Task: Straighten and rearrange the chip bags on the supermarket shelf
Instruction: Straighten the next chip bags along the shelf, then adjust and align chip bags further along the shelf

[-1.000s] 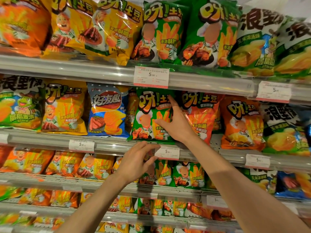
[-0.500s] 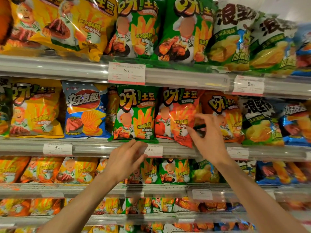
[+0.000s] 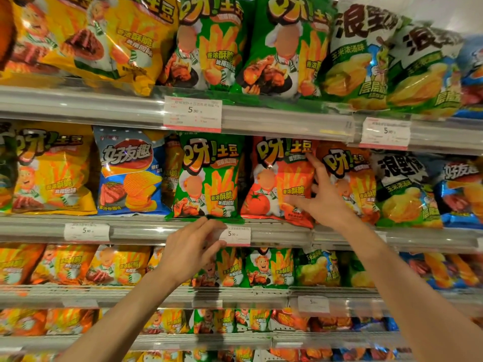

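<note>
On the middle shelf (image 3: 146, 227) the green chip bag (image 3: 206, 178) stands upright and faces front, so this part looks finished. The red chip bag (image 3: 279, 181) beside it leans a little, with its lower corner hanging over the shelf edge; it probably needs more work. The right hand (image 3: 320, 197) lies on its right side, grip wide with fingers spread. The left hand (image 3: 190, 253) is below the green bag, its fingers loosely curled near the price tag (image 3: 236, 235), holding nothing.
</note>
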